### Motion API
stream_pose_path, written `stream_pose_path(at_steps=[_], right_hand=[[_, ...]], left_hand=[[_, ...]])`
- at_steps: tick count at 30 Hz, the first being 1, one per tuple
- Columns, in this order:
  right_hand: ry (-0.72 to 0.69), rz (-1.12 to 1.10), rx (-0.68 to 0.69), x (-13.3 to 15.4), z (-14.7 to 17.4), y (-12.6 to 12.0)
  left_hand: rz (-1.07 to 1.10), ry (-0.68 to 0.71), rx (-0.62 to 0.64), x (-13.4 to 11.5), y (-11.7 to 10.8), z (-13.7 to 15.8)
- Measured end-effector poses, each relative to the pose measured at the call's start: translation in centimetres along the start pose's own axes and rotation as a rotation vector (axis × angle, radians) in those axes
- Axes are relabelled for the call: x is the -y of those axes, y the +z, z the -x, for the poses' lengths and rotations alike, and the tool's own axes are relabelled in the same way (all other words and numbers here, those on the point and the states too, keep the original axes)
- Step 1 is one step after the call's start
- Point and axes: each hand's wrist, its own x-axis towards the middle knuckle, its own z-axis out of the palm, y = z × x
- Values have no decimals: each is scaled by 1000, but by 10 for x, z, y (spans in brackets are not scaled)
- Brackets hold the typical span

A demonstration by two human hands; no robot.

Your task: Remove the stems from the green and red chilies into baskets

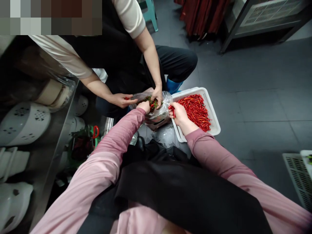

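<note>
A clear plastic bag holds red chilies and green stems. My left hand reaches into it from the near side, fingers bent down among the chilies; what they pinch is hidden. Several red chilies are gripped in my right hand, which is closed at the left edge of a white perforated tray. Inside that tray lies a heap of red chilies without visible stems. Across from me, a co-worker's two hands are at the bag, one dipping into it.
White perforated bowls stand on a metal shelf at left. Below is a green basket with red-handled scissors. A metal rack stands at upper right, near a teal stool. Another white crate sits at right on the dark tiles.
</note>
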Motion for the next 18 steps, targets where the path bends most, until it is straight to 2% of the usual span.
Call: stream_pose_path(at_steps=[4,8,10,12,15,18], right_hand=[[-13,24,13,2,5,-3],[1,83,30,2,10,-2],[-19,111,25,3,13,-1],[-32,132,23,4,15,0],[-22,155,29,6,17,0],[-8,164,51,6,18,-1]], left_hand=[[-95,18,75,12,29,54],[-345,233,271,16,55,95],[-420,337,328,12,64,99],[-441,376,363,5,71,95],[-417,317,382,-2,78,83],[-351,217,277,-1,82,73]])
